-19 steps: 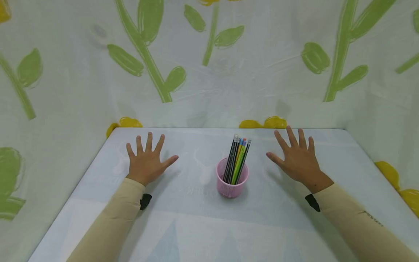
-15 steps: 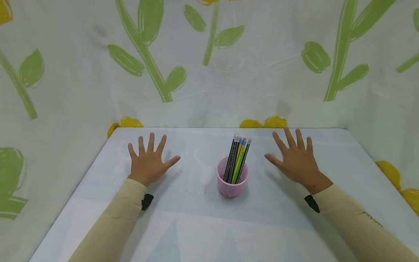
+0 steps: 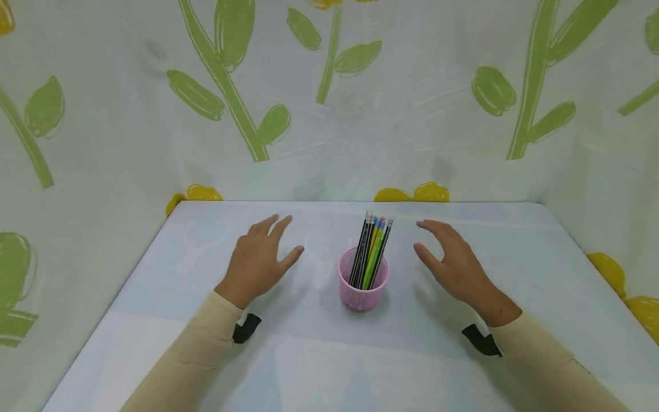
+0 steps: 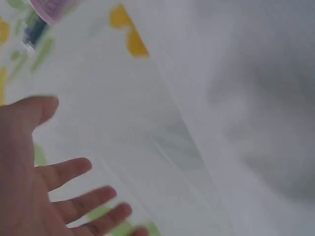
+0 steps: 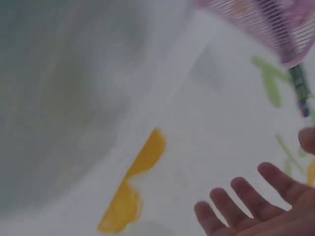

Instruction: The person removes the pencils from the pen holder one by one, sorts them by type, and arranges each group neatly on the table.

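A pink mesh pencil cup (image 3: 360,298) stands upright near the middle of the table. Several pencils (image 3: 372,252), black, green and orange-yellow, lean inside it with their eraser ends up. My left hand (image 3: 254,262) is held above the table to the left of the cup, thumb apart from the relaxed fingers, holding nothing. To the right of the cup hovers my right hand (image 3: 460,269), its thumb toward the cup and its palm bare. Neither hand touches the cup. Part of the cup (image 5: 268,27) also shows, blurred, in the right wrist view.
The white table (image 3: 309,366) has a faint pale print and ends at a back edge against a curtain (image 3: 391,131) with green leaves and yellow flowers. More of that cloth hangs at both sides. Each wrist bears a black strap piece (image 3: 247,329).
Both hands have turned from flat, spread and palm down to thumbs up with palms facing inward. The left hand has moved right toward the cup; the cup and pencils have stayed put.
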Action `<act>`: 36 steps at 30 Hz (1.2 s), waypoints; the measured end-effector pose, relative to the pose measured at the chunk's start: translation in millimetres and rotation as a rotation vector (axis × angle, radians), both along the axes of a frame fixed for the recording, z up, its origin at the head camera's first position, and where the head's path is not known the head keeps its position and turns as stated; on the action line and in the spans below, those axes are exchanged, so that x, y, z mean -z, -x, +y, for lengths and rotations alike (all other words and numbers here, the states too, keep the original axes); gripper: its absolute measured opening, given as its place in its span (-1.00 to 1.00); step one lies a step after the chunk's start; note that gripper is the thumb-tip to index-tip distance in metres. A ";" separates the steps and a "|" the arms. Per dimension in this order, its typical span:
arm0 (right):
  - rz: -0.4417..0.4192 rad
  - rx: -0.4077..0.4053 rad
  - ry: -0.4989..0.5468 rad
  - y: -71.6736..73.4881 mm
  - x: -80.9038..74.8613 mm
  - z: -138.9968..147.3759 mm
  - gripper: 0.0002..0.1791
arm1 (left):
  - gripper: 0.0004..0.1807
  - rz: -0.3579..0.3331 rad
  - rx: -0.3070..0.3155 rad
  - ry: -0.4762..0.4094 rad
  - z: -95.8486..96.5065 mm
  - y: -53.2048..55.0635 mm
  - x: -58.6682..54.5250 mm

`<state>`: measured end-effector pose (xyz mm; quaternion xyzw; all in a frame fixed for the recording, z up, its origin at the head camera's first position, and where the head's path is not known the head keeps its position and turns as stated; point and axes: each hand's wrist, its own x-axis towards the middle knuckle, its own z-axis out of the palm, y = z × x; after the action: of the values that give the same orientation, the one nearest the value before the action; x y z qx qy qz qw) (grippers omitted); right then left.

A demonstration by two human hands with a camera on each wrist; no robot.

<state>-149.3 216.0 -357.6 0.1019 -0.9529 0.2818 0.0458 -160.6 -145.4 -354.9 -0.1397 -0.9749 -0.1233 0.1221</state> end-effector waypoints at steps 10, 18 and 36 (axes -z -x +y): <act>-0.281 -0.117 0.613 -11.4 14.0 -41.6 -0.32 | -0.65 -0.183 0.194 -0.565 78.7 -0.5 5.0; -0.431 -0.271 0.700 -15.7 31.7 -49.0 -0.21 | -0.65 -0.330 0.208 -0.710 98.1 7.9 16.7; -0.367 -0.339 0.646 -17.8 40.0 -46.5 -0.19 | -0.67 -0.395 0.219 -0.770 101.9 5.3 25.4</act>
<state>-131.5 169.5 -397.6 0.1860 -0.7775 0.5836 -0.1423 -165.9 -43.5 -380.3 -0.1603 -0.8419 -0.5139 -0.0373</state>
